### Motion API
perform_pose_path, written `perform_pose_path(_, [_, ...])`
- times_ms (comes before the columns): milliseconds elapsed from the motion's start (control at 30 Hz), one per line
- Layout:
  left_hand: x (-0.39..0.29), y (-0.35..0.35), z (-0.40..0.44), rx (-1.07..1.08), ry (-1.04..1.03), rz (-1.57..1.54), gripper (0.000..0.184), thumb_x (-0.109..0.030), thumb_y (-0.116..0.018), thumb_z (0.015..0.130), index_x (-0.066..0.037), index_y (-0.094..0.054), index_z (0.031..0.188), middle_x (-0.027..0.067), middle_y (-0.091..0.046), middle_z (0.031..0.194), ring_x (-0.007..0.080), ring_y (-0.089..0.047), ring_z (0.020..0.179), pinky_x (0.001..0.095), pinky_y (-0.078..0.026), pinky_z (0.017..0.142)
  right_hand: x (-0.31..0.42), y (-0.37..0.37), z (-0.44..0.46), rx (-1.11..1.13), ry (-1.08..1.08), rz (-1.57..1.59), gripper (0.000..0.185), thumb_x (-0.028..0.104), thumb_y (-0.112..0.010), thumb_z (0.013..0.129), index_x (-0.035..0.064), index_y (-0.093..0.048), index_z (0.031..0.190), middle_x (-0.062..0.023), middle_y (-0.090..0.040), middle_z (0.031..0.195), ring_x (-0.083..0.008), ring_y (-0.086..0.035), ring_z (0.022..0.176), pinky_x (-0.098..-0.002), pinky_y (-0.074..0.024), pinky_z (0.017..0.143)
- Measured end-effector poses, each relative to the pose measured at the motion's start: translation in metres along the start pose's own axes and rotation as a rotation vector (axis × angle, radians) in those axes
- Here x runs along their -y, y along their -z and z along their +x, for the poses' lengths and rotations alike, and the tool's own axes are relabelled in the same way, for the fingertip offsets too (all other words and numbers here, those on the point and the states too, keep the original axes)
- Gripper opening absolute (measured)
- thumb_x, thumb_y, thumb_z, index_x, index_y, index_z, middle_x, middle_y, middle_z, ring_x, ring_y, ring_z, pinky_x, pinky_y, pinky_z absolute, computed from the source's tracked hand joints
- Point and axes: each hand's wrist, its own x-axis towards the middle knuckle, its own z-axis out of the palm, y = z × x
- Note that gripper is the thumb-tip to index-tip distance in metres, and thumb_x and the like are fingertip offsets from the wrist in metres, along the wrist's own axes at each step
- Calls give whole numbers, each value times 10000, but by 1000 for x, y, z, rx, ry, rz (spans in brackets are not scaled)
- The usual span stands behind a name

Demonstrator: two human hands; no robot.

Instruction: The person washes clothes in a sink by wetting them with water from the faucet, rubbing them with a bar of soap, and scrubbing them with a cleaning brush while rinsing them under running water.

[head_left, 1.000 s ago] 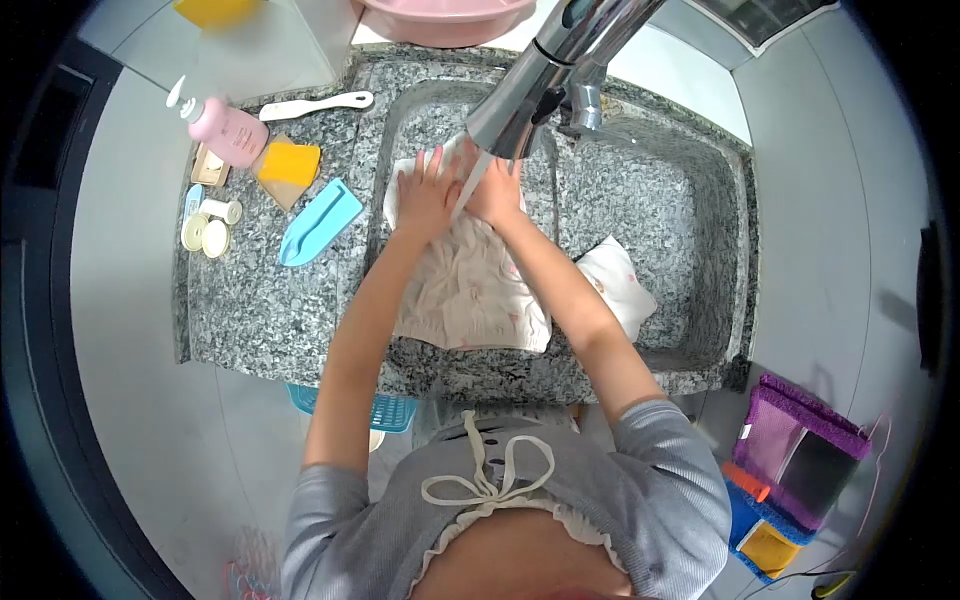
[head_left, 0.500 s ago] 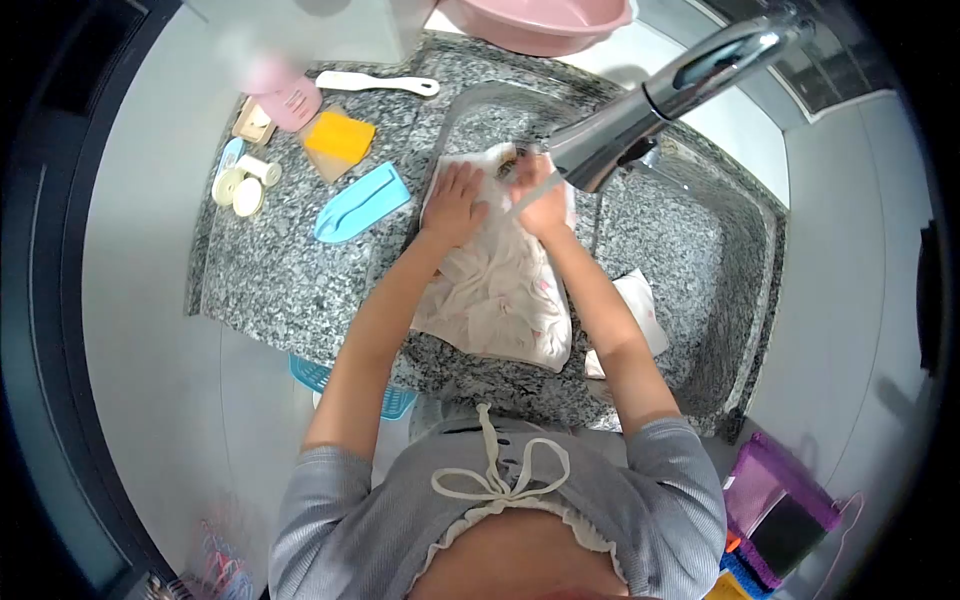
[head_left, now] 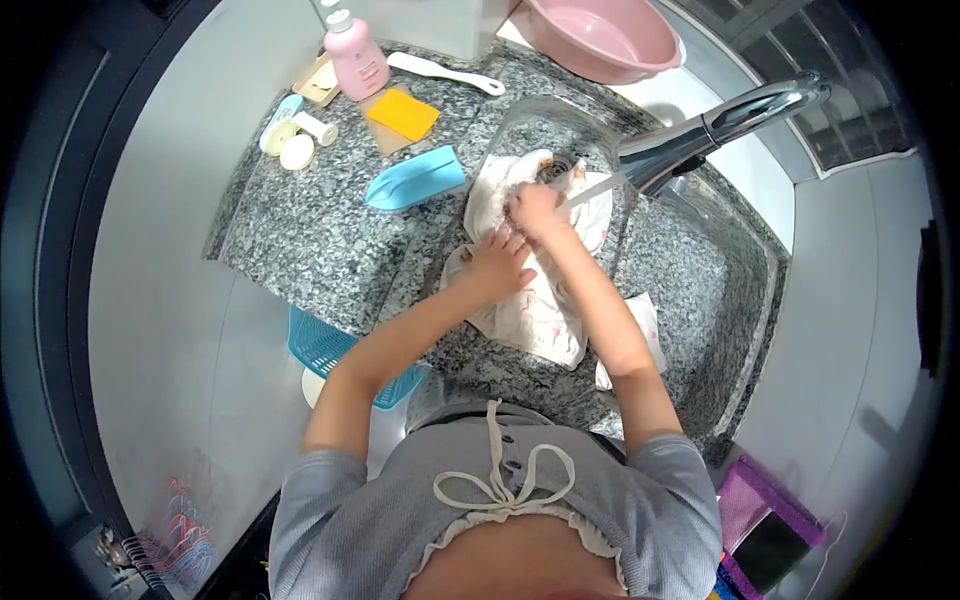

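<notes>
Head view puts the pale, pink-patterned wet cloth (head_left: 549,327) in the left-hand basin of the speckled grey granite sink (head_left: 740,322), rumpled and reaching up beside the round metal drain (head_left: 556,170). My left hand (head_left: 497,266) lies on it palm down, fingers spread and open, pressing rather than pinching. My right hand (head_left: 538,211) is curled over the cloth just ahead of the left; motion blurs its fingertips, so I cannot tell whether they grip a fold or only push against it.

A stream of water falls from the curved chrome faucet (head_left: 690,145) beside my right hand. To work this well, I judge that the left should bear down as an anchor while the right moves the fabric in short strokes, keeping the rubbed patch close to the stream. Wet folds will likely slide together, so I would spread the bunched part before pressing harder, and keep the loose edge off the drain, where it could hold water back.

A smaller folded pale cloth (head_left: 646,322) sits by my right forearm, and the light-blue boat-shaped plastic piece (head_left: 415,179) rests on the counter to the left, well apart from both hands.
</notes>
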Motion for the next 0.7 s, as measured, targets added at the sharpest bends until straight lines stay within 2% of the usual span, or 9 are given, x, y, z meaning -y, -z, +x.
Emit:
perform_pose_path(33, [2, -1, -6, -86, -30, -25, 591, -417, -497, 828, -94, -400, 1314, 193, -361, 1357, 373, -265, 1287, 504, -174, 1053, 3, 4, 2, -230, 67, -68, 274, 274, -512, 773, 39, -651, 763, -167, -639, 738, -333, -629, 697, -446, -502, 683])
perform_pose_path(133, [2, 7, -23, -157, -94, -76, 549, -393, -500, 836, -74, -428, 1276, 209, -367, 1332, 370, -244, 1296, 487, -188, 1054, 22, 36, 15, -377, 54, -61, 285, 293, -506, 788, 43, -643, 777, -159, -635, 727, -334, -631, 715, -464, -499, 668])
perform_pose_path(200, [0, 17, -33, -63, -103, -87, 531, -388, -497, 837, -67, -445, 1256, 213, -366, 1324, 370, -235, 1299, 481, -191, 1055, 56, 58, 30, -346, 117, -32, 315, 296, -498, 788, 28, -654, 844, -180, -642, 793, -336, -633, 751, -431, -506, 703])
perform_pose_path(333, [-6, 53, -46, 124, -97, -12, 485, -358, -488, 846, -52, -480, 1223, 217, -375, 1305, 367, -285, 1260, 477, -195, 1053, 127, 68, 72, -306, 321, -172, 450, 391, -498, 803, 43, -579, 1077, -154, -566, 1124, -281, -533, 1070, -432, -449, 833])
perform_pose_path(367, [0, 36, -49, -151, -137, -17, 437, -325, -503, 838, -57, -524, 1183, 206, -483, 1192, 345, -392, 1172, 463, -255, 1016, 139, 68, 79, -281, 314, -236, 486, 417, -505, 793, 45, -566, 1100, -142, -551, 1153, -275, -515, 1095, -424, -437, 852])
perform_pose_path(467, [11, 58, -63, -217, -167, -234, 360, -309, -519, 824, -82, -590, 1094, 168, -577, 1034, 311, -512, 1024, 433, -345, 934, 162, 67, 103, -203, 291, -399, 587, 487, -520, 764, 43, -541, 1147, -121, -525, 1211, -261, -484, 1141, -399, -411, 895])
perform_pose_path(500, [12, 77, -71, -286, -165, -270, 247, -260, -579, 791, -98, -628, 971, 122, -614, 916, 290, -570, 879, 396, -422, 810, 164, 64, 111, -167, 281, -430, 613, 506, -520, 755, 37, -541, 1147, -123, -527, 1210, -260, -490, 1137, -391, -409, 900])
perform_pose_path(667, [60, 150, -104, -648, 252, -506, 121, -124, -640, 738, -73, -617, 845, 99, -619, 864, 277, -580, 837, 366, -459, 692, 171, 58, 121, -120, 245, -447, 676, 549, -509, 737, 4, -537, 1136, -148, -547, 1181, -267, -521, 1103, -366, -410, 907])
perform_pose_path(700, [80, 153, -98, -792, 251, -375, 133, -142, -615, 759, -72, -620, 871, 105, -620, 896, 284, -575, 861, 367, -458, 718, 171, 56, 122, -134, 247, -450, 685, 553, -505, 737, -4, -534, 1136, -153, -555, 1166, -268, -529, 1093, -364, -413, 904])
